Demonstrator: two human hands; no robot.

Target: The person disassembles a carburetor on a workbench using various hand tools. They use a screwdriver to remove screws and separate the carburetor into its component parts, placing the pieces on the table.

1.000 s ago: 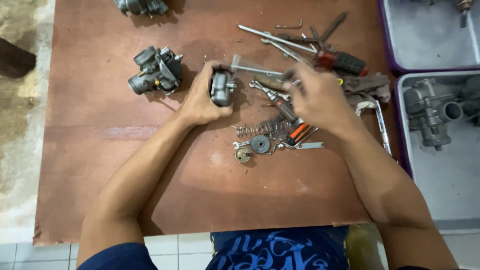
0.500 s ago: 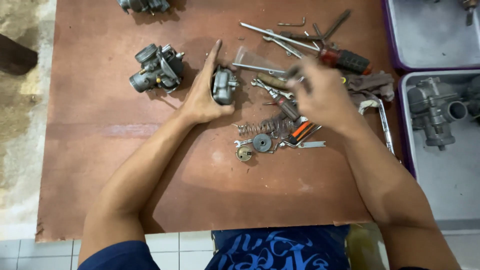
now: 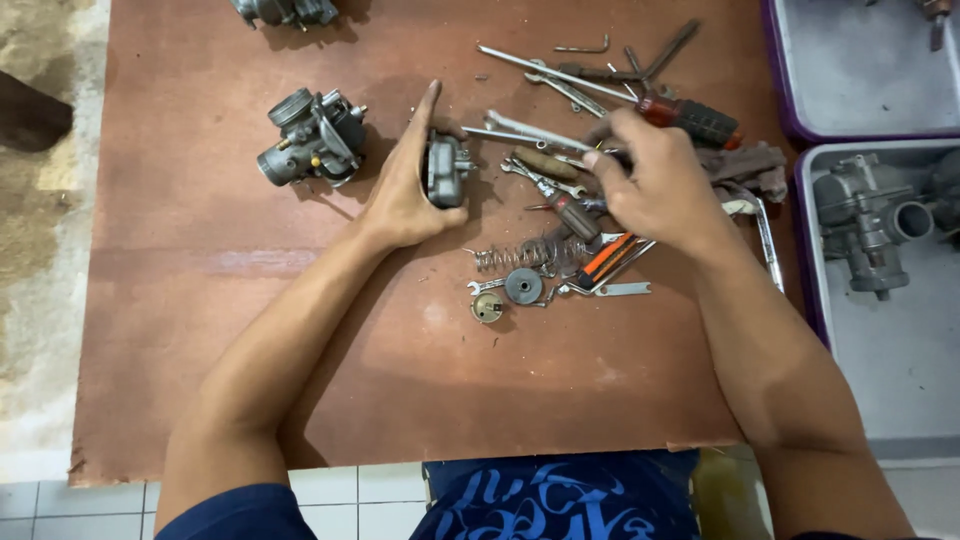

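My left hand [image 3: 405, 185] grips a small grey carburetor part [image 3: 446, 168] and holds it down on the brown board [image 3: 200, 330]. My right hand [image 3: 655, 185] hovers over a pile of hand tools [image 3: 570, 195], fingers curled with the tips touching among the wrenches; whether it holds a small tool I cannot tell. Just below the tools lie a coil spring [image 3: 520, 253], a round dark cap [image 3: 523, 286] and a small brass piece [image 3: 487, 307]. A red and black screwdriver [image 3: 690, 118] lies just beyond the right hand.
A whole grey carburetor [image 3: 312, 137] stands left of my left hand, another [image 3: 285, 10] at the board's far edge. Two grey trays with purple rims [image 3: 850, 90] sit at the right; the nearer one holds a carburetor body [image 3: 868, 222]. White tiles lie in front.
My left hand has opened its fingers upward a little while still holding the part. My right hand has shifted slightly down over the tool pile.
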